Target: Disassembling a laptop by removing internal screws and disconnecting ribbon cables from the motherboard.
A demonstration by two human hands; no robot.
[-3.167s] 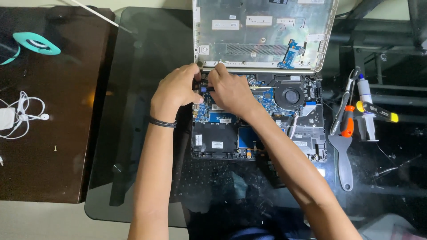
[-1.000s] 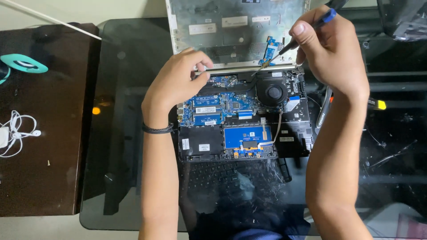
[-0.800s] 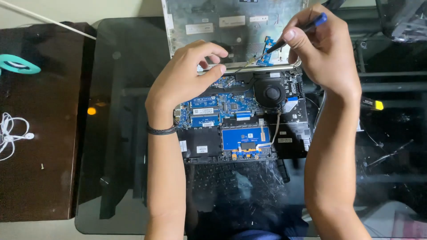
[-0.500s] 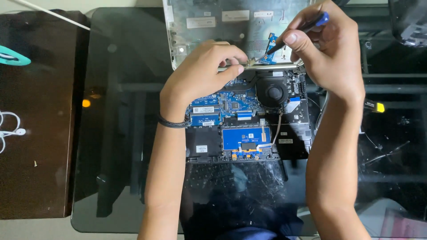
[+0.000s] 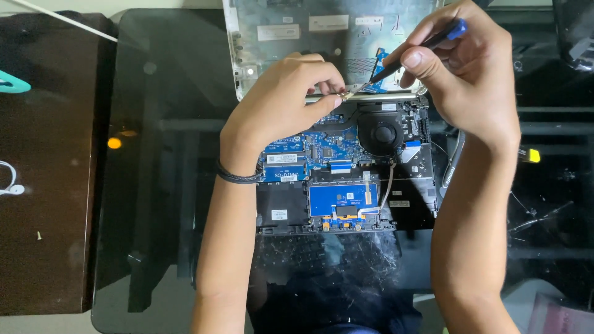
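Note:
An opened laptop (image 5: 346, 179) lies on a dark glass table (image 5: 154, 185), its blue circuit boards and black fan (image 5: 380, 133) exposed. Its silver cover panel (image 5: 297, 31) lies beyond it. My left hand (image 5: 281, 102) rests on the laptop's far edge, thumb and forefinger pinched at a small metal part near the hinge. My right hand (image 5: 461, 65) grips a thin screwdriver (image 5: 408, 52) with a black shaft and blue cap. Its tip meets the left fingertips at that part. A black band circles my left wrist.
A dark brown wooden surface (image 5: 43, 185) adjoins the glass table on the left, with a white cable (image 5: 9, 179) and a teal object (image 5: 12, 83) at its edge. A yellow-tipped tool (image 5: 529, 154) lies to the right, partly hidden by my right arm.
My left hand slid from the boards up to the laptop's far edge. My right hand brought the screwdriver down and left until its tip met the left fingertips. The view shifted left.

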